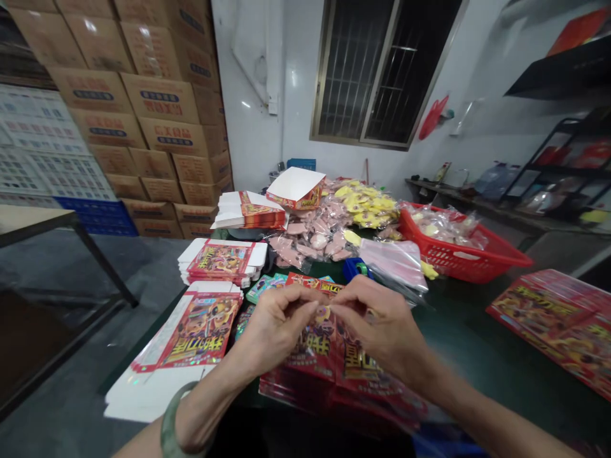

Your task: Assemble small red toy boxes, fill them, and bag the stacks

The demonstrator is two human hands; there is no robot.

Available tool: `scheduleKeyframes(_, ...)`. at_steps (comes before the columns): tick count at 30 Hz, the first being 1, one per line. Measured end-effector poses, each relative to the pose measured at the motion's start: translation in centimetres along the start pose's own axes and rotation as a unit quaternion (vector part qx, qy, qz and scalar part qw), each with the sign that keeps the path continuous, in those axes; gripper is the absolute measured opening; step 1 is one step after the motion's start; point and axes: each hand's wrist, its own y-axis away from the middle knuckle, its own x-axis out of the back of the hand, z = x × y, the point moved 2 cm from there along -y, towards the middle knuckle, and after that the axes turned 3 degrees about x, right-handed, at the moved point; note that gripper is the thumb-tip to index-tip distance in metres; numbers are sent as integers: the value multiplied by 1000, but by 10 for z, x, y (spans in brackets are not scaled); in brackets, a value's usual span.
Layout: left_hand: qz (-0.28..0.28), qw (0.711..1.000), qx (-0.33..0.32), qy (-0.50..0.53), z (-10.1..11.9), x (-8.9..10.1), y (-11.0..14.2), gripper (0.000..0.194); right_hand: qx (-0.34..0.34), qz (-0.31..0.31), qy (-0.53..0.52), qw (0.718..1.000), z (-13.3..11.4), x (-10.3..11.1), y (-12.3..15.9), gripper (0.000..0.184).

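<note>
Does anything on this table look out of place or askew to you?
Yes. At the back, a folded-up box sits tilted on a stack of flat cartons and overhangs its edge, unlike the flat piles nearer the hands.

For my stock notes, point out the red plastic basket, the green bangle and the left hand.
Red plastic basket (pixel 451 259), head view, on its front wall.
Green bangle (pixel 168 423), head view, on its band.
Left hand (pixel 272 334), head view, on the back of the hand.
</note>
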Motion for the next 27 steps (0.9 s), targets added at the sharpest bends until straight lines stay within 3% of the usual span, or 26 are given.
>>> scheduleKeyframes(2, 94, 995, -17, -39, -4, 10, 11, 11, 133, 55, 101, 984, -2, -3, 8, 14)
scheduleKeyframes(4, 222, 970, -43, -87, -4, 18, 29, 11, 234, 76, 166, 955, -7, -4, 15, 18)
scheduleKeyframes(6, 267, 959, -40, -86, -1, 20, 46, 5, 279, 77, 190, 938, -11, -4, 18, 19)
scheduleKeyframes(7, 241, 969, -14, -55, 0, 18, 53, 12, 287, 74, 196, 935, -13, -3, 19, 19)
scheduleKeyframes(9, 129, 987, 76, 51, 2, 11, 59, 25, 296, 72, 209, 929, -16, -1, 19, 19)
scheduleKeyframes(12, 11, 963, 183, 200, 0, 0, 56, 34, 308, 75, 229, 920, -18, 1, 20, 19)
scheduleKeyframes(16, 12, 939, 210, 272, -3, -3, 44, 35, 316, 73, 244, 914, -19, 0, 21, 18)
scheduleKeyframes(23, 41, 925, 210, 313, -2, -4, 38, 25, 318, 70, 240, 914, -16, -5, 20, 18)
scheduleKeyframes(25, 46, 923, 202, 326, -2, -4, 36, 22, 308, 71, 219, 923, -16, -6, 19, 18)
scheduleKeyframes(27, 50, 926, 180, 329, -3, -4, 35, 19, 262, 58, 149, 952, -18, -5, 17, 20)
